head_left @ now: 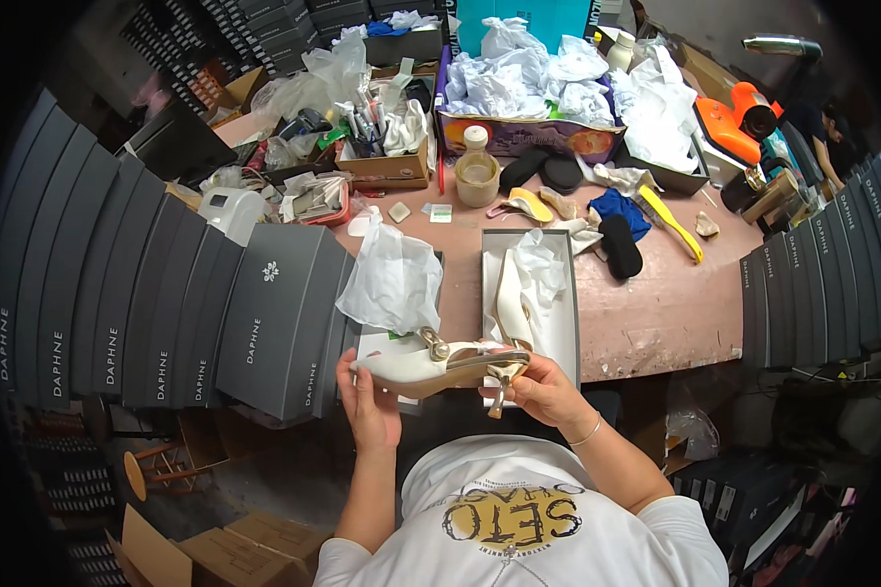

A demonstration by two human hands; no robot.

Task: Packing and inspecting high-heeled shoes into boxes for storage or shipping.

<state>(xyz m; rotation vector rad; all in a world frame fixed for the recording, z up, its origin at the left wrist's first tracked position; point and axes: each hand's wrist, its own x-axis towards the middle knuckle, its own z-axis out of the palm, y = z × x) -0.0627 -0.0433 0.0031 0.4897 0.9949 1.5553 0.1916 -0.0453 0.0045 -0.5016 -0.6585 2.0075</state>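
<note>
Over the near edge of the worn, pinkish tabletop [680, 328], in front of the chest, both bare hands hold up one white, pointed-toe heeled shoe with a metallic-looking ornament [401, 369], level and crosswise, its toe to the left and its slim heel pointing down toward the body. The left hand [373, 411] is at the toe: its forearm rises almost straight from the lower edge, and its thumb and fingers are closed on the tip, the thumb on the near side. The right hand [555, 395] is at the heel end; its forearm slants inward from the lower right, a thin bracelet [587, 430] around the wrist, with thumb and fingers gripping near the top of the heel. The exact placing of the fingertips behind the shoe cannot be told. Both elbows are bent, and the hands are at about the same height.

Just beyond the right hand, a matching white shoe [510, 301] lies in an open, dark grey cardboard box with a pale inside [572, 328], beside crumpled white tissue paper [542, 274]. Another loose white tissue sheet [392, 274] lies beyond the left hand.
</note>
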